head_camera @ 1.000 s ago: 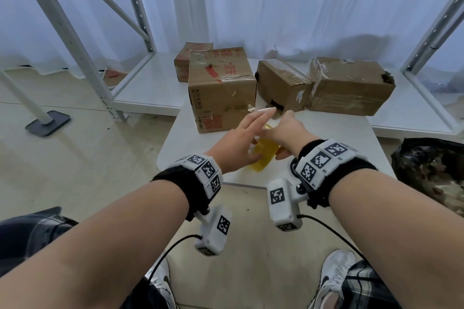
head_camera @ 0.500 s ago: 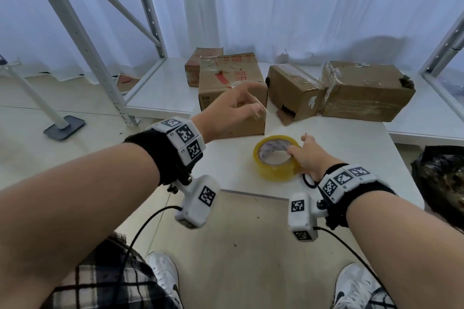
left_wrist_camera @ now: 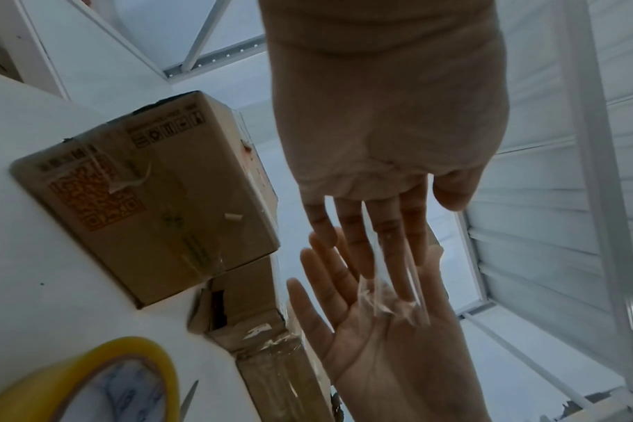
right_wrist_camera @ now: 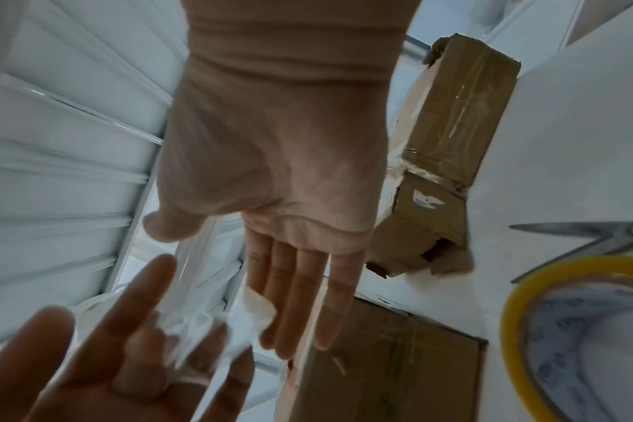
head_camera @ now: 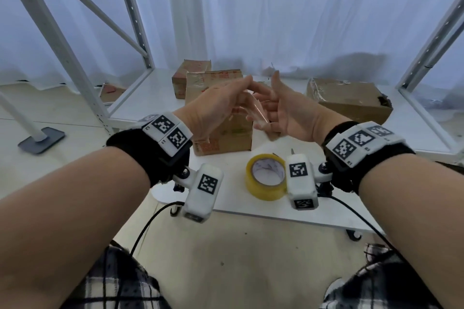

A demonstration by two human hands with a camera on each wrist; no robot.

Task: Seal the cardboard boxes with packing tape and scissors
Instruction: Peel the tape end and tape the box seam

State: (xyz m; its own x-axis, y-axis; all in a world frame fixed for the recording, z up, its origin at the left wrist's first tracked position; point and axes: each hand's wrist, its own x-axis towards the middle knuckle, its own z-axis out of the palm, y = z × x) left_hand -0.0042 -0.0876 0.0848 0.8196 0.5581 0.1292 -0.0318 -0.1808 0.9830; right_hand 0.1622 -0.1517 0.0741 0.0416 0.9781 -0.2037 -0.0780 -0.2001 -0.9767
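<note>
A crumpled strip of clear tape [head_camera: 256, 111] hangs between my two raised hands above the table. My left hand [head_camera: 221, 103] has straight fingers, and the tape [right_wrist_camera: 199, 328] clings to them. My right hand [head_camera: 286, 110] faces it palm-open, the tape [left_wrist_camera: 391, 302] stuck to its palm. Neither hand curls round it. The yellow tape roll [head_camera: 266, 175] lies flat near the table's front edge, with the scissors [right_wrist_camera: 597, 245] just behind it to the right. A tall cardboard box [head_camera: 221, 133] stands behind the roll, partly hidden by my hands.
A smaller box [head_camera: 193, 75] sits behind the tall one. A torn box [right_wrist_camera: 445, 142] and a wide one [head_camera: 351, 98] lie to the right. White shelf posts [head_camera: 57, 40] flank the white table [head_camera: 233, 206]. A lamp base [head_camera: 41, 139] stands on the floor at left.
My right hand let go of the tape roll and rose to meet the left hand. The left hand lifted the cut strip, which now hangs crumpled between both palms.
</note>
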